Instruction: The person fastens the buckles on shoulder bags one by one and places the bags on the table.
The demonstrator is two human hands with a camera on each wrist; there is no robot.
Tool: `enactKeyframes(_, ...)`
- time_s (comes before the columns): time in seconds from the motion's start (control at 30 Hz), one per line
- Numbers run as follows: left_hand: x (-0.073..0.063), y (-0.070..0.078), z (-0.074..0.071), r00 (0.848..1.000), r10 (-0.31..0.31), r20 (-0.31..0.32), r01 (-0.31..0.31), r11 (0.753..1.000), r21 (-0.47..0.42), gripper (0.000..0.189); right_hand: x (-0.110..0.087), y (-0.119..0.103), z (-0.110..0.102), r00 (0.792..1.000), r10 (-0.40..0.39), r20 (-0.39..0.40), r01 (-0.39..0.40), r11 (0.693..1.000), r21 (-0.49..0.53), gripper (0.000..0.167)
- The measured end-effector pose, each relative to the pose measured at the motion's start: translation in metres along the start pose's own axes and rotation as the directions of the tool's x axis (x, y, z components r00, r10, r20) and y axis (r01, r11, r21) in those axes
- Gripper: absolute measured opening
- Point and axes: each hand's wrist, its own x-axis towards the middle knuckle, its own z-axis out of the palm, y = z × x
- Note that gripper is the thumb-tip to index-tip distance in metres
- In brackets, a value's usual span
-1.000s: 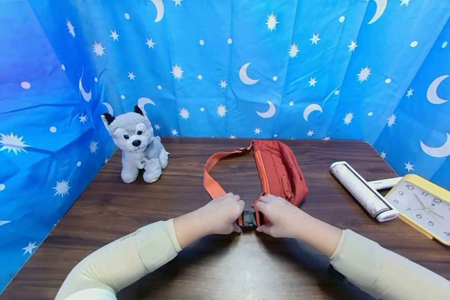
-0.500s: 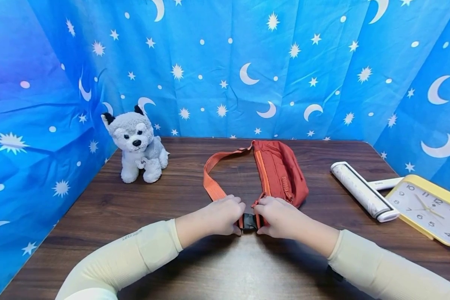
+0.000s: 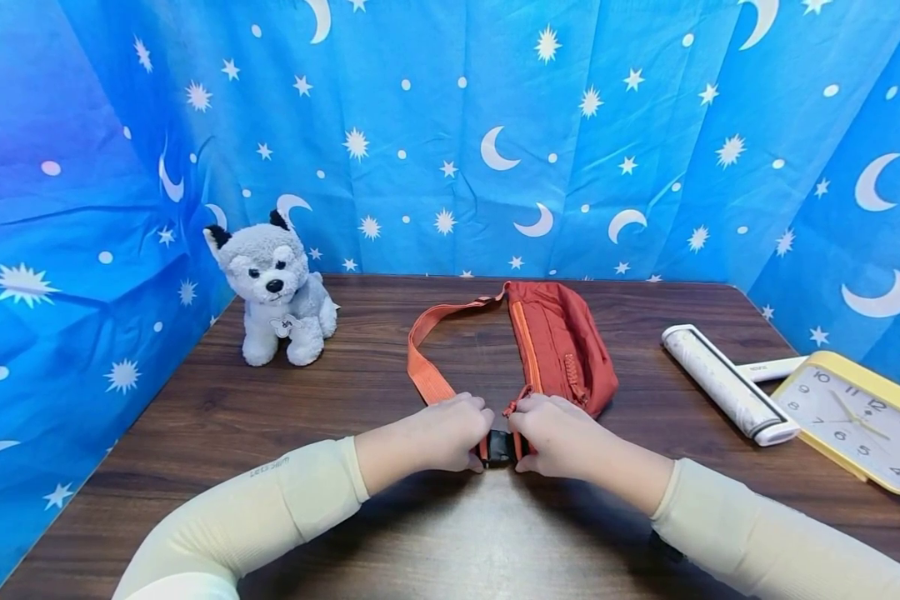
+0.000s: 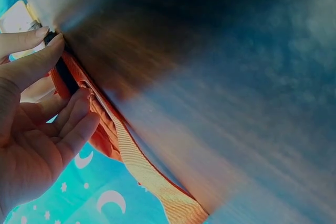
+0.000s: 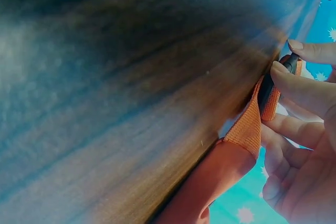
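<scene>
A rust-red waist bag (image 3: 562,342) lies on the brown table, its orange strap (image 3: 427,346) looping out to the left. At the near end of the loop, a black buckle (image 3: 499,448) sits between my two hands, its halves together as far as I can see. My left hand (image 3: 450,429) pinches the buckle's left side where the strap meets it. From the other side my right hand (image 3: 558,437) pinches the right end, beside the bag's corner. In the right wrist view, thumb and fingers grip the black buckle end (image 5: 268,90) and its orange webbing (image 5: 244,132).
A grey and white plush husky (image 3: 273,292) sits at the back left. On the right, a white lint-roller-like tool (image 3: 727,383) lies with its handle by a yellow-framed clock (image 3: 858,421). Blue star-and-moon cloth (image 3: 420,125) hangs around the wood-grain table (image 3: 270,417).
Both hands keep their hold on the buckle and have barely moved. The bag, strap and other objects stay where they were.
</scene>
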Motion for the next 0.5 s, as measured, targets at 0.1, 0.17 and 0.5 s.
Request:
enactKeyframes(0.1,0.0004,0.0002,-0.0005,1.0,0.001,0.003,-0.001,1.0,0.002,0.038,0.0002,-0.0008,-0.0016,1.0,0.007,0.012,-0.007,1.0,-0.005,0.035)
enactKeyframes(0.17,0.0012,0.0008,-0.0006,1.0,0.001,0.004,-0.001,1.0,0.007,0.038,-0.0004,-0.0011,-0.0028,1.0,0.012,0.016,-0.011,1.0,-0.012,0.035)
enactKeyframes(0.5,0.001,0.0009,-0.0012,1.0,-0.006,0.002,0.006,1.0,0.028,0.037,-0.0046,-0.0035,-0.0027,1.0,0.004,-0.016,-0.006,0.995,-0.103,0.041)
